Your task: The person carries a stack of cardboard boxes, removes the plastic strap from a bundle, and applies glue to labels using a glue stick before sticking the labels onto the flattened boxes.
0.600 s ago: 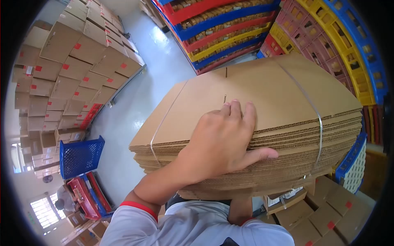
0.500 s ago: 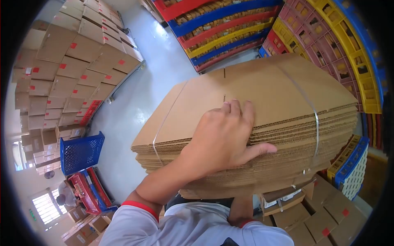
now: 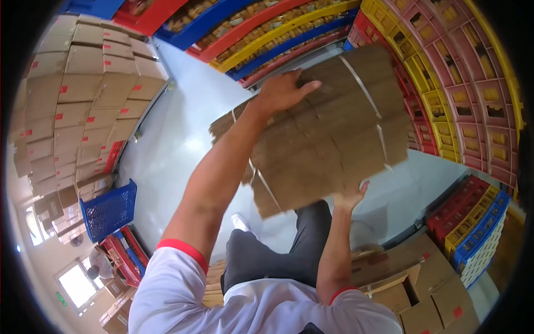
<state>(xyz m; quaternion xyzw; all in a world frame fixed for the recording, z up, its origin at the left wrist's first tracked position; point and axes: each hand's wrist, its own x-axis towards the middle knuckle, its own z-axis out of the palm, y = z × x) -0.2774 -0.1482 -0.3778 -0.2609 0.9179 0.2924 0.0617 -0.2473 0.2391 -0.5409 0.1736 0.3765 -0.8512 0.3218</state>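
Note:
A strapped bundle of flattened cardboard boxes (image 3: pixel 328 133) is tilted in front of me, its layered cut edges facing up at me. Pale plastic straps run round it near both ends. At the far upper edge, my left hand (image 3: pixel 281 92) lies over the bundle, thumb spread and fingertips partly hidden beyond it. My right hand (image 3: pixel 349 197) supports the near lower edge from underneath, with its thumb out to the side and the other fingers mostly hidden below the cardboard.
Stacked cartons (image 3: pixel 83 106) line the left. Colourful crates (image 3: pixel 267 33) full of goods stand ahead, with more crates (image 3: pixel 445 83) at right. A blue crate (image 3: pixel 108 209) stands on the grey floor (image 3: pixel 178 133). Cartons (image 3: pixel 423 284) sit near my right side; a person (image 3: pixel 100 264) is far left.
The bundle has turned from flat top up to layered edges up, and moved away from my body. My left hand has shifted to its far edge; my right hand has come into view below.

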